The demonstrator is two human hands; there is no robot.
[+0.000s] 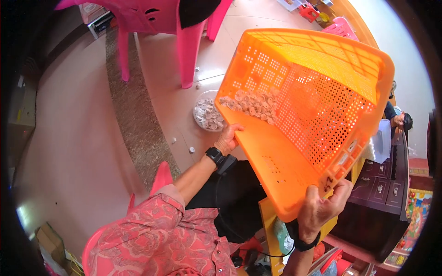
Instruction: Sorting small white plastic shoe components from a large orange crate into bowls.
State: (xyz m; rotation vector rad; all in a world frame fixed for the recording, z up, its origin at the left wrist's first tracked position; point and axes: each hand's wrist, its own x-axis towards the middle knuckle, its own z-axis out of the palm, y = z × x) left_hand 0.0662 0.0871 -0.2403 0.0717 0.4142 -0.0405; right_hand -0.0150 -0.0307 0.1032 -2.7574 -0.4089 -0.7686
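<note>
Between both hands I hold a large orange plastic basket (285, 170) with perforated walls, tilted on its side. A heap of small whitish round pieces (253, 105) lies in its lower left corner. My left hand (229, 138) is closed on the basket's rim near that corner. At the near right, my right hand (323, 207) grips the rim, with its fingers wrapped round the edge. Just left of the basket's corner, a round clear tub (197, 120) stands on the floor, filled with similar small white pieces (208, 113).
A pink plastic chair (186, 55) stands on the tiled floor ahead. A few stray white pieces (191, 150) lie on the floor. At right are a dark drawer cabinet (377, 186), a clear plastic bin (381, 142) and another person (399, 119). A wooden table edge (270, 230) is beside my right arm.
</note>
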